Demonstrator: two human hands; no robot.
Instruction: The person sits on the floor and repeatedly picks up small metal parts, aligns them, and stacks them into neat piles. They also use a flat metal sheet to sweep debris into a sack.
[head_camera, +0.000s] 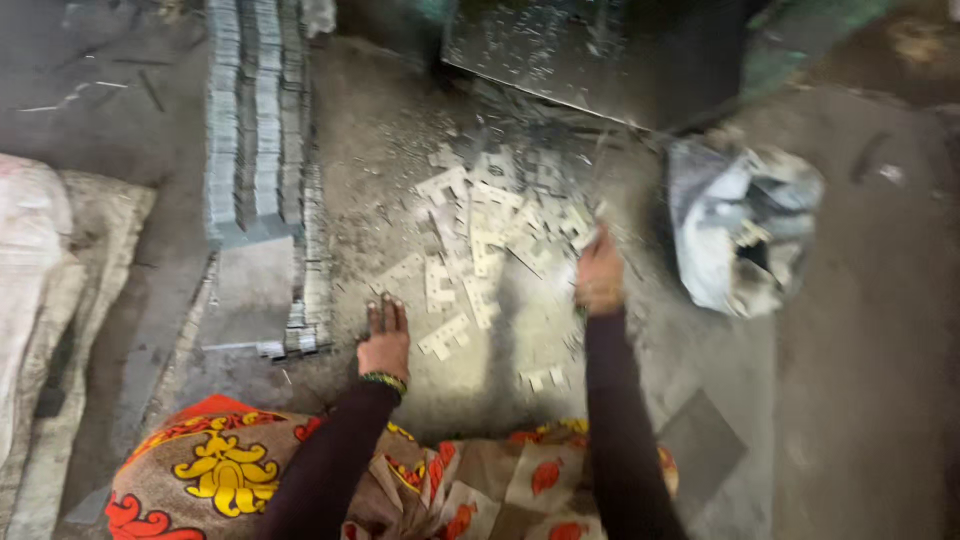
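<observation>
1. A patterned cloth (230, 470) covers the person's lap, nearest.
2. The left hand (385, 340) rests flat, fingers spread, on the dusty grey floor (860, 400).
3. The right hand (598, 275) seems closed on a flat metal piece; blur hides the grip.
4. Loose metal plates (480, 240) lie between the hands.
5. Stacked plates (262, 130) stand far left, an open sack (745, 225) right.

a gritty metal workshop floor: stacked stamped plates (258, 120), scattered punched metal pieces (490, 240), dusty ground (880, 380)
</observation>
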